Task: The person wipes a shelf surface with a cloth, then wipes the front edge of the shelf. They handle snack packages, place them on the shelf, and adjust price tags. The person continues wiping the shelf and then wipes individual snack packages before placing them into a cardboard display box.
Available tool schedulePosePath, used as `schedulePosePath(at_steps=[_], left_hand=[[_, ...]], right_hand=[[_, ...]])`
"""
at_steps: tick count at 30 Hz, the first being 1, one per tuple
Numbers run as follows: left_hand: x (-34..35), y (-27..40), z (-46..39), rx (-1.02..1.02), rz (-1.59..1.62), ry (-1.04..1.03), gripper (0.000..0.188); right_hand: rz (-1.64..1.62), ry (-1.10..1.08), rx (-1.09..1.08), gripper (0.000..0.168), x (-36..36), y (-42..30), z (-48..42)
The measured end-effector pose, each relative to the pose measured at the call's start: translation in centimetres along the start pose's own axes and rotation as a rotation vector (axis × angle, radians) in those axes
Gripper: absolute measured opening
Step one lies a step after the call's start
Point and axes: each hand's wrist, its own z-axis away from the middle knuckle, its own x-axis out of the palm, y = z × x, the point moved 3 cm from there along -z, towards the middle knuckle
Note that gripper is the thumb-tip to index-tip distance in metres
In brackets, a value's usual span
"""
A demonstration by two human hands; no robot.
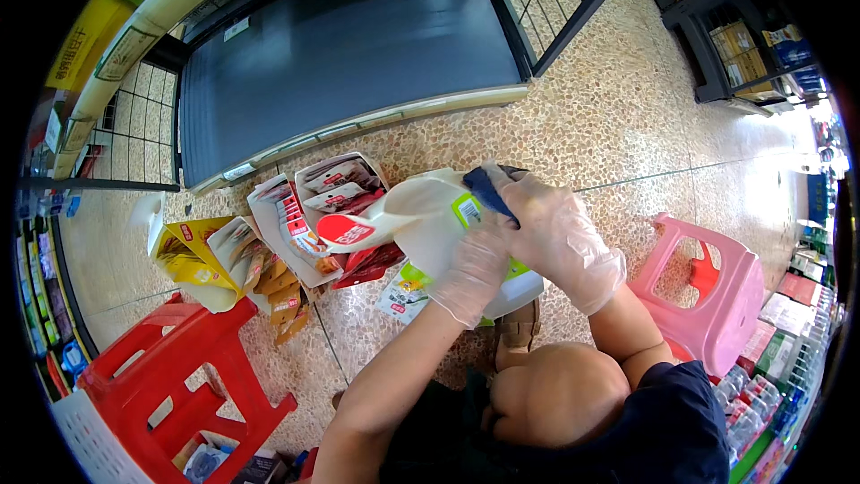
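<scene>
Both hands wear clear plastic gloves. My left hand (476, 267) grips a white and green display carton (430, 232), tilted in front of my knees; its printed flap sticks out to the left. My right hand (554, 235) holds a dark blue cloth (485, 191) against the carton's upper right side. Green and white snack packets (405, 292) show under the carton's lower left edge. To the left on the floor stand an open carton of red and white packets (336, 188), another white carton (289, 232) and a yellow carton (195, 252). Brown packets (285, 292) spill beside them.
A dark metal shelf (349, 47) with wire-grid sides lies ahead. A red plastic stool (168, 363) stands at the lower left, a pink plastic stool (729, 296) at the right. Packs of bottles (746, 410) line the right edge. Stocked shelving (739, 54) stands at the upper right.
</scene>
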Motion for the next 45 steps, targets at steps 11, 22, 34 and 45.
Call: schedulePosePath(at_steps=[11,22,34,45], left_hand=[[3.2,-1.1,0.6,-0.007,0.685,0.242,0.049],[-7.3,-0.8,5.5,-0.335,1.48,0.133,0.058],[-8.0,-6.4,7.9,-0.231,1.023,-0.183,0.062],[-8.7,-1.2,3.4,-0.171,1.536,0.273,0.103]], right_hand=[[0.048,-0.134,-0.05,0.057,1.0,-1.5,0.7],[0.039,0.119,0.197,0.053,-1.8,5.1,0.1],[-1.235,0.445,0.177,0.047,0.2,9.3,1.2],[-0.325,0.508,-0.254,0.063,6.7,10.7,4.4]])
